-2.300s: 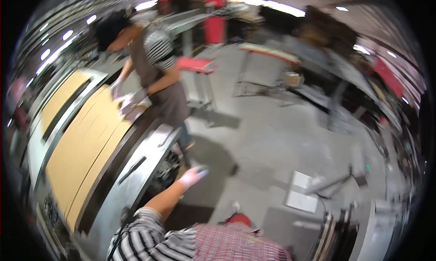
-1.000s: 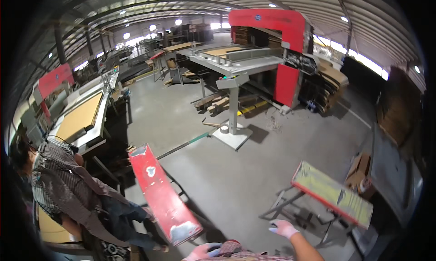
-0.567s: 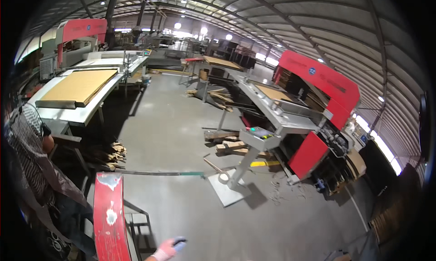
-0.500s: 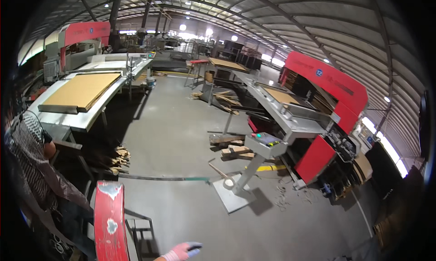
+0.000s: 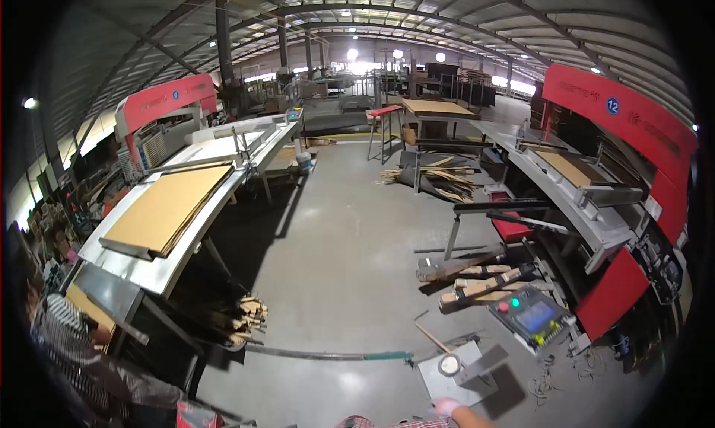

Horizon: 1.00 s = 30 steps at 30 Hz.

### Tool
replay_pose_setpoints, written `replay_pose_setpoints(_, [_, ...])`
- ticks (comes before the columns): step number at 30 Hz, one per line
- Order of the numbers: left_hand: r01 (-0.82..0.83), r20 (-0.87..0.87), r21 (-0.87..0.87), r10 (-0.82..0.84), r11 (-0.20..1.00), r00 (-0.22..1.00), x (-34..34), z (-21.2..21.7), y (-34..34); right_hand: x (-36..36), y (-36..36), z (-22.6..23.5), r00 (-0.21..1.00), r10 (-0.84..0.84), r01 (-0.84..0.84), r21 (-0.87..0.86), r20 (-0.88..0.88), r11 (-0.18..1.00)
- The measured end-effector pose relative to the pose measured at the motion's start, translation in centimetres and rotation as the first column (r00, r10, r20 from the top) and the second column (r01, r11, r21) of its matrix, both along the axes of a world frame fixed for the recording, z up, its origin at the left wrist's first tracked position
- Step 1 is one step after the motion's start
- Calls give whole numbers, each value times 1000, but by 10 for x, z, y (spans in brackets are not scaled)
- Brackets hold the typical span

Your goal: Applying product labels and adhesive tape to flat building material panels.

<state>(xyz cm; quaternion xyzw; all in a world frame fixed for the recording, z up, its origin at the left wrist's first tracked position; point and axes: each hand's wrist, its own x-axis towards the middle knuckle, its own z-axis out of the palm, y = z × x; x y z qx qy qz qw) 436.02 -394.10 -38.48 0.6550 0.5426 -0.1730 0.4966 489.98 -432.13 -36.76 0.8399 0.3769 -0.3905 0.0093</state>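
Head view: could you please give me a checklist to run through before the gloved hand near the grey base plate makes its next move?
1. Right hand in view: ok, gloved, at the lower edge.
2. Right hand free: cannot tell, only part of it shows.
3. Left hand in view: not ok, outside the picture.
4. Grey base plate bare: not ok, a round white object sits on it.
5. Floor free of trip hazards: not ok, a long pipe lies across it.
6. Co-worker apart from the hand: ok, far lower left.
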Motion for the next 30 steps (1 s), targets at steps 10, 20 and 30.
replay_pose_setpoints(10, [114, -132, 112, -99, 987, 986, 286, 0, 280, 352, 413, 49, 996, 63, -45, 269, -58, 962])
replay_pose_setpoints(20, [-122, 691, 188, -44, 975, 721, 905, 102, 649, 621, 406, 7, 950, -280, 201, -420, -135, 885])
replay_pose_setpoints(30, [-67, 117, 111, 54, 992, 992, 1080, 21, 844, 1024, 900, -46, 699, 685, -685, -85, 203, 724])
